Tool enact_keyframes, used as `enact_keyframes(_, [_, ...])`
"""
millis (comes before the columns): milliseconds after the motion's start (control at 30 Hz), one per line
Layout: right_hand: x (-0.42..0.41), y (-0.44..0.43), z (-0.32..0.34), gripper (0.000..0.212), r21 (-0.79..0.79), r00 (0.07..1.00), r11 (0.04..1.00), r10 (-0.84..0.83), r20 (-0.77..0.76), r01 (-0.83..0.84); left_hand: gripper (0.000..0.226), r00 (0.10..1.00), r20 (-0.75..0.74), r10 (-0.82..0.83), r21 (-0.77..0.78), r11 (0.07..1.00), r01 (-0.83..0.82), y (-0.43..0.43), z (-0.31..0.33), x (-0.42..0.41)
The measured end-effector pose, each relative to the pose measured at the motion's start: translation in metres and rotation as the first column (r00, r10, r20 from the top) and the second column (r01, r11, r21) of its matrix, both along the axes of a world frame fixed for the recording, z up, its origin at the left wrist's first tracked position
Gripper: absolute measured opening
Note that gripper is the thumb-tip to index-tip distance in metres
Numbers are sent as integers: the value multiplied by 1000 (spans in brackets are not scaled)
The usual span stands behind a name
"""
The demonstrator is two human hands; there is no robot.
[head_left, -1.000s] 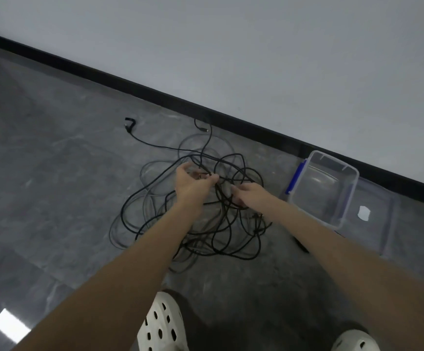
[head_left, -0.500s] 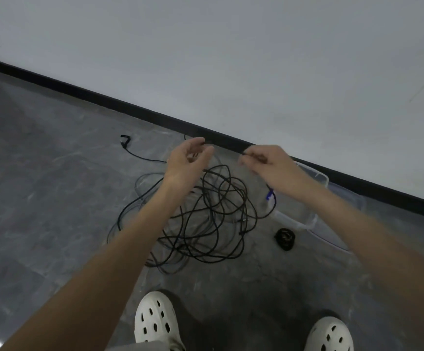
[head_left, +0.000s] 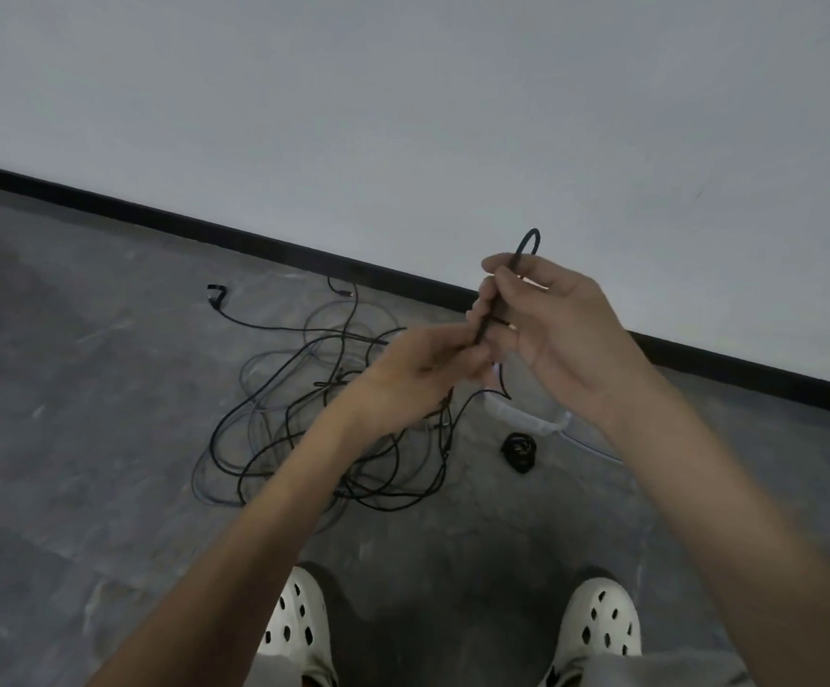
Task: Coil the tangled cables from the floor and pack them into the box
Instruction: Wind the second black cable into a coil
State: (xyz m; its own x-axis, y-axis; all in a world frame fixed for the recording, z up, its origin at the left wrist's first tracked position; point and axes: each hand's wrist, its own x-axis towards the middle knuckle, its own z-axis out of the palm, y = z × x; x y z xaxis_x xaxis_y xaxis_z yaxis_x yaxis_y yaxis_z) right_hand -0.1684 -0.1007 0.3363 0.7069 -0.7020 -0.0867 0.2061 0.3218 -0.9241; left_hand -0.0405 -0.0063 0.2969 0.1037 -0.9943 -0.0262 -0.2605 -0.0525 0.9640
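Behind R hand (head_left: 564,334): box (head_left: 527,421) mostly hidden | L hand (head_left: 418,369) blurred on cable (head_left: 520,250)

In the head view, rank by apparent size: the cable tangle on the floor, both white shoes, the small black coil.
1. cable tangle
2. left shoe and right shoe: alike, unranked; both nearer the camera, partly hidden
3. small black coil

Single head-worn view, looking forward and steeply down over both forearms to the floor (head_left: 81,438), shoes (head_left: 299,632) at the bottom edge, wall (head_left: 403,116) beyond.
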Motion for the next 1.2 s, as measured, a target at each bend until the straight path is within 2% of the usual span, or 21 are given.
enact_keyframes(133, [-13,-12,4,20,164,998,986,-37,48,29,23,987,156,40,-58,998,-31,0,-1,8])
enact_keyframes(233, [-24,-24,6,25,241,994,965,-105,11,99,25,965,260,34,7,999,-37,2,-2,17])
enact_keyframes(300, [-29,-32,5,25,267,988,952,-155,-11,153,26,930,366,-14,98,995,-23,4,-4,23])
enact_keyframes(400, [-35,-43,6,24,270,975,939,-220,-14,216,25,806,549,-221,371,929,2,8,-10,31])
enact_keyframes(500, [-41,-54,10,24,312,952,910,-302,42,275,28,747,546,-380,592,806,-23,10,-16,35])
enact_keyframes(567, [-41,-56,12,26,310,940,901,-337,55,305,27,729,536,-425,656,754,-43,6,-16,35])
enact_keyframes(600, [-38,-54,13,28,296,941,906,-333,56,303,24,693,552,-464,674,738,-44,5,-14,36])
enact_keyframes(667, [-32,-42,12,29,231,968,946,-245,52,228,23,611,592,-525,675,738,-19,3,-12,37])
enact_keyframes(700, [-30,-35,12,29,170,986,974,-157,49,146,28,627,593,-506,642,767,12,2,-11,38])
enact_keyframes(767, [-29,-20,13,26,43,995,996,74,68,-77,32,840,465,-279,478,878,27,0,-9,37])
enact_keyframes(800, [-29,-14,15,26,-2,976,981,195,96,-196,26,941,315,-125,380,925,-5,-3,-6,34])
enact_keyframes(833, [-30,-9,17,26,-34,945,953,303,125,-301,25,995,101,0,343,939,-35,-7,-2,28])
enact_keyframes(867, [-31,-6,19,26,-63,909,920,392,144,-386,33,984,-152,94,363,931,-33,-12,0,22])
enact_keyframes(900, [-32,-3,21,26,-87,874,886,463,146,-455,45,917,-368,151,393,919,6,-18,3,16])
enact_keyframes(967, [-35,0,20,25,-99,811,818,575,104,-567,63,773,-605,189,382,921,74,-25,7,9])
enact_keyframes(1033, [-39,-1,17,25,-98,755,752,656,8,-652,63,630,-740,235,343,938,54,-27,10,6])
enact_keyframes(1100, [-41,-4,13,27,-107,687,678,716,-127,-727,44,514,-806,295,333,943,-19,-27,12,7])
enact_keyframes(1133, [-42,-4,11,31,-90,649,645,737,-188,-759,34,517,-801,302,321,946,-54,-27,12,8])
enact_keyframes(1200, [-40,-4,6,47,11,634,667,714,-297,-745,24,632,-733,252,275,959,-64,-26,9,10])
